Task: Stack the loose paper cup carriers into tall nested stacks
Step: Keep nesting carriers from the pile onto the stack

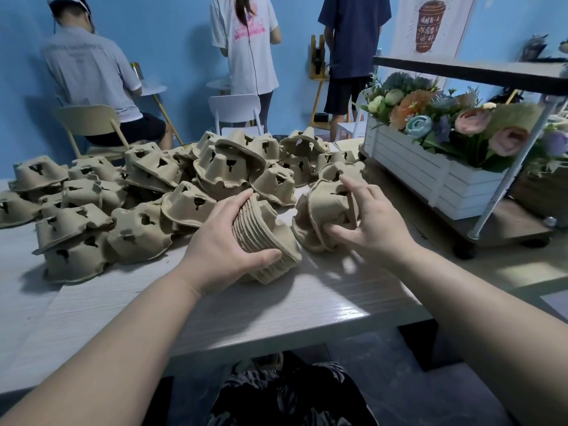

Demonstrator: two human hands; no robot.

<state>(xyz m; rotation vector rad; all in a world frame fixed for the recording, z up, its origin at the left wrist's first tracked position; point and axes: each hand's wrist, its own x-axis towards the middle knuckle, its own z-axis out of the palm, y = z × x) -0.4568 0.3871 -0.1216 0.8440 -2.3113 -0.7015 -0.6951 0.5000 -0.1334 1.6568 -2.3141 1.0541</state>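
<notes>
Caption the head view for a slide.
Left hand grips a nested stack; right hand takes a carrier.

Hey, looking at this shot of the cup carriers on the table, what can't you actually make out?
Head view, the only one:
- Nested stack: count unclear; left hand covers part of it.
- Carrier under right hand: single or several, hidden by fingers.
- Loose pile: lower carriers buried.
- Poster: top cut off, text too small.

Carriers across the counter (276, 305)

Loose carriers (159, 179) lie heaped left and behind; a nested stack (264, 241) lies tilted in front, a flower crate (430, 176) on a cart to the right.
</notes>
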